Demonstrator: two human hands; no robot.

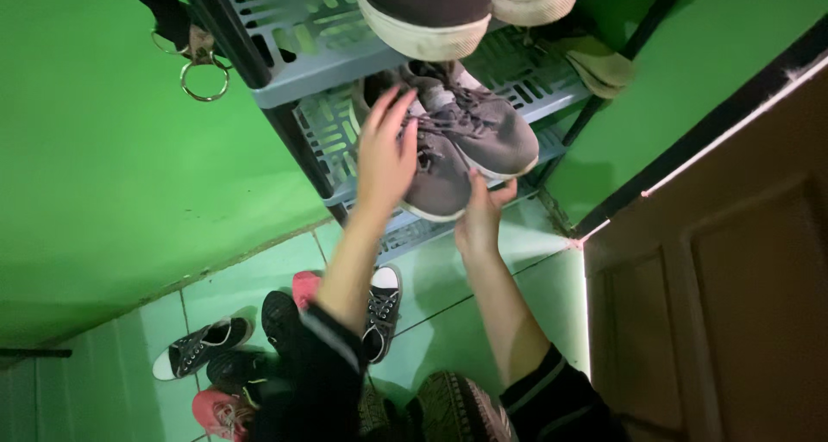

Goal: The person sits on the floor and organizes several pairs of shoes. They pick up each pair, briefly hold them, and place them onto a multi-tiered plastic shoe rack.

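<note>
Dim overall w/ strong green cast off the walls. Brightest light came thru the gap at the door (733,304) edge, right side, throwing a pale streak across the floor tiles (526,244). Lower left sat in deep shadow. Slight softness/noise, esp. in dark areas; no glare.

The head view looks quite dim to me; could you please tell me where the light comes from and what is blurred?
Head view: dim and green-tinged; a bright strip enters along the door edge onto the floor tiles; the left hand is slightly motion-blurred; the grey sneakers stay fairly sharp.
</note>
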